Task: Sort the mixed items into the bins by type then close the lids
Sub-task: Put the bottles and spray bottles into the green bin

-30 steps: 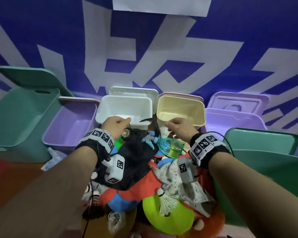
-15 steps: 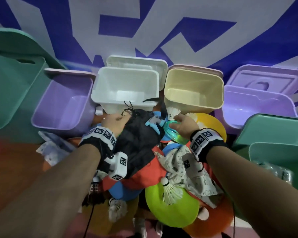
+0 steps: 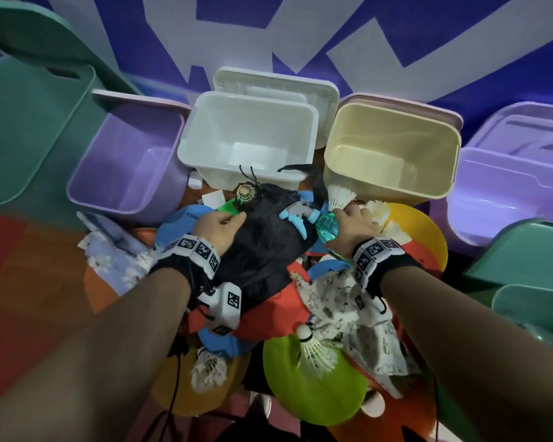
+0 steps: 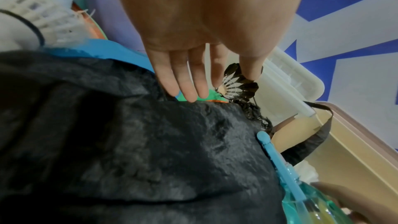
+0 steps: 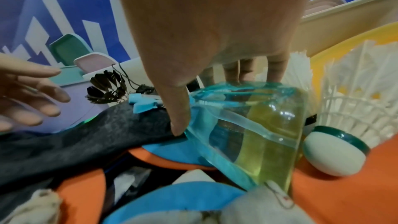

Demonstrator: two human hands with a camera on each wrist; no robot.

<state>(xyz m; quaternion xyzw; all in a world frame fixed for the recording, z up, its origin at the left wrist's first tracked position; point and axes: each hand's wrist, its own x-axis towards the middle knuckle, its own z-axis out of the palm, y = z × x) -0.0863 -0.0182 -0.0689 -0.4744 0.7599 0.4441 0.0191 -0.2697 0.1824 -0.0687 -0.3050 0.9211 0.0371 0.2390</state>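
Observation:
A mixed pile lies in front of a row of open bins. My right hand (image 3: 348,218) (image 5: 217,101) grips a clear teal spray bottle (image 3: 326,223) (image 5: 254,125) with a blue trigger, thumb on one side and fingers on the far side. The bottle lies against a black cloth bag (image 3: 268,244) (image 4: 150,151). My left hand (image 3: 227,218) (image 4: 193,89) hovers flat with straight fingers at the bag's left edge and holds nothing. Just beyond its fingertips sits a black-feathered shuttlecock (image 3: 245,193) (image 4: 239,86). A white shuttlecock (image 3: 340,197) stands by my right hand.
Behind the pile stand a white bin (image 3: 253,98), a cream bin (image 3: 393,113), purple bins (image 3: 87,173) (image 3: 508,199) and teal bins (image 3: 29,122) (image 3: 524,250), lids up. The pile also holds a lime disc (image 3: 313,387), a yellow disc (image 3: 422,237), patterned cloth (image 3: 358,317) and more shuttlecocks.
The head view has tipped down closer to the pile. My right hand has come down and closed round the spray bottle. My left hand has drawn back to the bag's left edge.

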